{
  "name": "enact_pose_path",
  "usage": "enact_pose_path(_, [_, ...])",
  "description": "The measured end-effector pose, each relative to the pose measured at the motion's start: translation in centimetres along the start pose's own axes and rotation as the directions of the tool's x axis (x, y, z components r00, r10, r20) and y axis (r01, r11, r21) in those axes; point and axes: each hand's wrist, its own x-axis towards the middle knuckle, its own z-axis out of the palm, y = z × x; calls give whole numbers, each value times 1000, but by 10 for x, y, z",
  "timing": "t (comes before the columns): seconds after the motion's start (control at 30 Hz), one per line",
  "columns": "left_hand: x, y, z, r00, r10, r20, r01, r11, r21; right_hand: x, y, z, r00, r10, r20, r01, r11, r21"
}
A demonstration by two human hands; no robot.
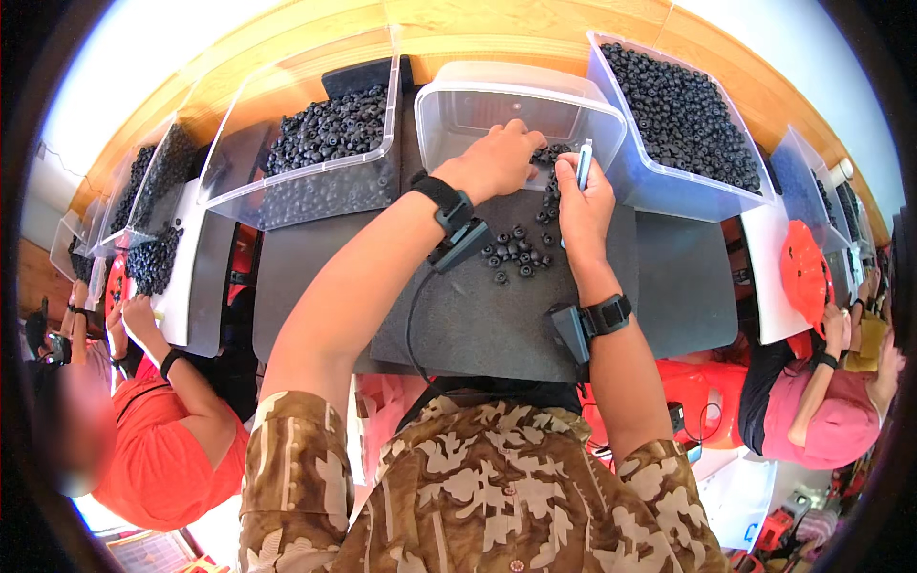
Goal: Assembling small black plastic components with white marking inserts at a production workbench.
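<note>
My left hand [499,160] reaches over the front rim of the middle clear plastic bin [435,124]. Its fingers are apart, and I see nothing held in them. Upright in my right hand [586,212] is a slim light-blue pen-shaped tool [584,166], gripped between thumb and fingers. Small black round parts [552,153] lie near the fingertips of both hands, some partly hidden by them. A loose group of the same black parts [518,252] is spread on the dark grey table [458,320] between my forearms.
Clear bins full of black parts stand at left [330,134] and right [683,115]. A wooden panel [516,43] runs behind them. A person in a red top [172,449] works at left, another in pink [826,420] at right, beside a red bowl [804,272]. A cable [411,325] hangs from my left wrist.
</note>
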Motion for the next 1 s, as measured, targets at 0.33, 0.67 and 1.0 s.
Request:
enact_pose_path(0.33, [8,-11,23,1000,6,-16,-5,1000,27,5,10,-2,972,235,18,-231,937,263])
enact_pose_path(0.67, [15,-13,23,999,34,37,-32,998,-53,5,9,-3,966,259,19,-252,915,315])
enact_pose_path(1.0, [19,-25,27,995,94,44,-86,986,-143,6,11,-3,964,265,14,-257,920,294])
